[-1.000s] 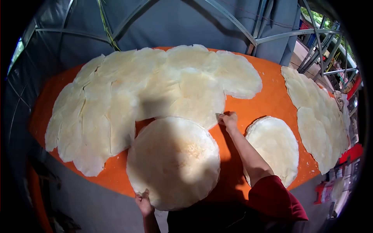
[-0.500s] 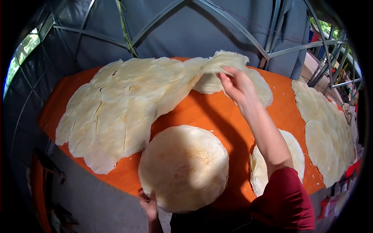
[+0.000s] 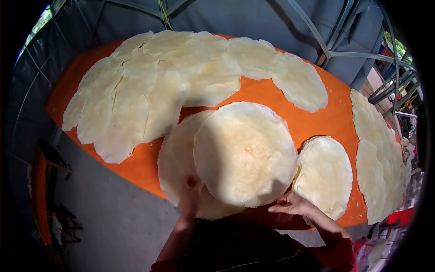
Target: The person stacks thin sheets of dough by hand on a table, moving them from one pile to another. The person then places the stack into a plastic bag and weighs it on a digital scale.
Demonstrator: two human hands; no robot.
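A pale round sheet (image 3: 247,149) lies in front of me, overlapping the right part of a round stack (image 3: 174,163). My left hand (image 3: 190,197) is in shadow over the lower part of that stack; its fingers are dark and blurred. At the sheet's lower right edge is my right hand (image 3: 292,204), fingers apart and pointing left, between the sheet and a smaller round stack (image 3: 324,174). Whether its fingertips touch the sheet's edge is unclear.
Overlapping thin round sheets (image 3: 136,90) cover the orange table's (image 3: 317,127) back and left. More overlapping sheets (image 3: 378,158) lie at the right. Metal bars and grey tarp stand behind. Orange-topped furniture (image 3: 40,195) is on the floor at left.
My right hand has come back from the far sheets to the near right. My left hand has moved up over the stack. A round sheet now lies shifted right; the far lifted layer lies flat.
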